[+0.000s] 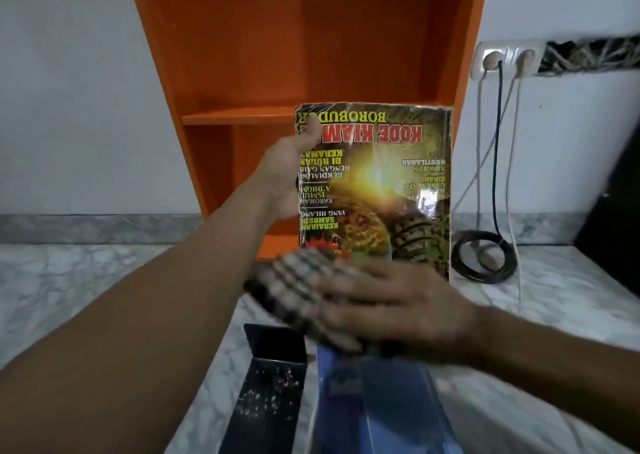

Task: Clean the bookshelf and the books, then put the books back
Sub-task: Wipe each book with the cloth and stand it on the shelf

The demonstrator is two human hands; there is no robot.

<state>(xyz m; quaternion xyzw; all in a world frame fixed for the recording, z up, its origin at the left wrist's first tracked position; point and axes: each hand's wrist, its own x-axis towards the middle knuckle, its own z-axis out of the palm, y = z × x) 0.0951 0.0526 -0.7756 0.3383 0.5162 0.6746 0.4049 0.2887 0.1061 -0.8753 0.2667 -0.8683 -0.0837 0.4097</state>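
While dusting, grips glossy yellow-and-black paperback book (377, 183) at nine o'clock edge with left hand (287, 173), thumb over cover, to present it upright before orange wooden bookshelf (263, 55) at twelve o'clock; apparently sweeps six o'clock edge with right hand (391, 304), fingers holding blurred checked woven cloth (287, 287).

- left arm stretched forward, left hand (285, 179) raised, gripping the book (377, 183) by its edge, thumb across the cover
- right hand (391, 311) lower, blurred, palm down, holding a checked cloth (291, 290)
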